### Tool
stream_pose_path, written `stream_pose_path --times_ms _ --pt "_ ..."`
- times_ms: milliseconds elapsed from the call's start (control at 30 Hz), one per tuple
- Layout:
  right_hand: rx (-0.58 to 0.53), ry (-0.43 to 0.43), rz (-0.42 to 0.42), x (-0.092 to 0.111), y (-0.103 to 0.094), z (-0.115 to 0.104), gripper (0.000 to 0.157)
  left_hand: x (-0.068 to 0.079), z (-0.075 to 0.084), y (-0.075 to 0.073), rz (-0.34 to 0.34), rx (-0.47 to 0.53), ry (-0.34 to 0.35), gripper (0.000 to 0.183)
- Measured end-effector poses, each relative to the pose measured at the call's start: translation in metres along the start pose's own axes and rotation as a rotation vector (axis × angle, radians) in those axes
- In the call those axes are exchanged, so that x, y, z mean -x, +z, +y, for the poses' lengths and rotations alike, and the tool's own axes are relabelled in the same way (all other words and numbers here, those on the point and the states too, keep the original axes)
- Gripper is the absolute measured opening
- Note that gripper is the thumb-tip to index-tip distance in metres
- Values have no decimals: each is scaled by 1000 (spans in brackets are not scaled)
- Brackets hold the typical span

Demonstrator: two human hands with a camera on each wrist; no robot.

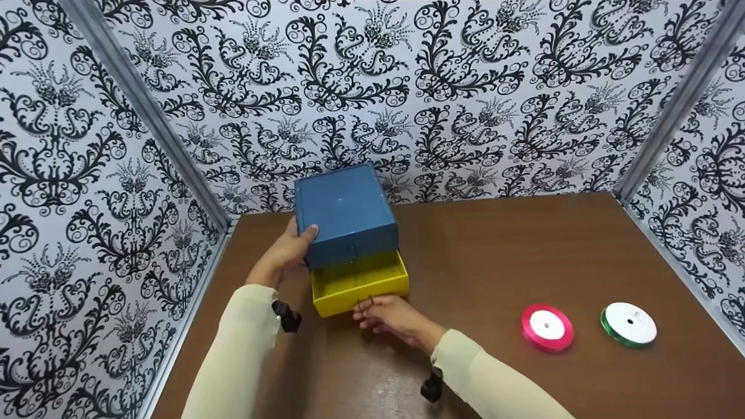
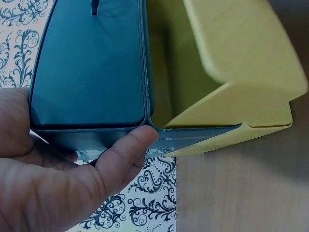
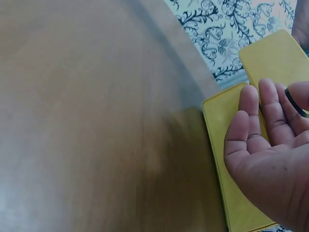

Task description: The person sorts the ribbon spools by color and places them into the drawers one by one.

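A blue drawer unit (image 1: 346, 203) stands at the back left of the table. Its upper blue drawer (image 2: 91, 72) is closed, with a small dark handle on the front. Below it, the yellow drawer (image 1: 361, 294) is pulled partway out, and no contents show in the visible part. My left hand (image 1: 285, 250) grips the unit's left side, its thumb over the top front edge. At the yellow drawer's front, my right hand (image 1: 390, 317) holds the thin dark handle (image 3: 294, 102) with its fingertips. The palm side of that hand shows in the right wrist view.
To the right on the brown table (image 1: 495, 244) lie a spool of pink ribbon (image 1: 532, 337) and a white spool of green ribbon (image 1: 631, 323). Patterned walls (image 1: 454, 116) enclose the table at the back and both sides.
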State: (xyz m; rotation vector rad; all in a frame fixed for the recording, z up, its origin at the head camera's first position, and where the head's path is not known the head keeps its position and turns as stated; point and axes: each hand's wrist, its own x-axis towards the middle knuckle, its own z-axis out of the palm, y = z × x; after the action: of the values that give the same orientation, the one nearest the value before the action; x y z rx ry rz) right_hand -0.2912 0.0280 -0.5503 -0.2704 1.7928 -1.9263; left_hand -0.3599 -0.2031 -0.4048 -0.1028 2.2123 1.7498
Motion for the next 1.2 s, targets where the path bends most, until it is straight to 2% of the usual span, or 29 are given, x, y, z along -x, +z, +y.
stream_pose_path --times_ms 233,500,900,1200 --pt "12 0 -3 24 5 7 20 -2 1 0 -9 25 1 71" --pt "46 -15 -27 46 12 10 21 -3 2 -1 36 -133 33 73" --pt "60 -22 -25 59 15 20 19 -2 1 -2 48 -126 39 73" --pt "65 0 -55 73 15 22 20 -3 -1 -1 34 -96 39 72"
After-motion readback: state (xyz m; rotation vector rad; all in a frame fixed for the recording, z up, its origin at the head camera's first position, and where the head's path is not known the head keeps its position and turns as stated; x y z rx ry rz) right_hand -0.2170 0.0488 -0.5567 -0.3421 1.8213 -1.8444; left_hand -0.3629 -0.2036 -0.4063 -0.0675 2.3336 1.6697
